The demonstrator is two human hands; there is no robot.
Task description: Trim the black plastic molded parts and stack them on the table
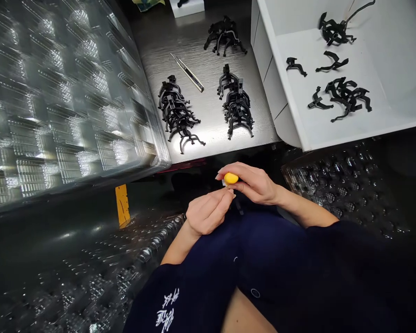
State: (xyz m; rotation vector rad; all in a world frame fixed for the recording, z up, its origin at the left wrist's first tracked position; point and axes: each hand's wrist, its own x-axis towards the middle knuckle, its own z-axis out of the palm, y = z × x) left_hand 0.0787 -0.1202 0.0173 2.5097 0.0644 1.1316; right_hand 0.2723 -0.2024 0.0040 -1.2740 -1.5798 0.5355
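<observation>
The place looked like a factory workshop: a metal bench (210,122) carried clusters of near-identical small black parts (238,104) and a slim craft knife (187,73), a white bin (388,78) held more such pieces (348,97), and clear moulded plastic trays (72,88) stood at the left, with further pocketed trays (346,189) lower down.

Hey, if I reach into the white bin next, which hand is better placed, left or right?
Your right hand, probably: it is nearer the white bin, while your left hand would have to cross past it. The right holds a yellow object, so it may need freeing first.
</observation>
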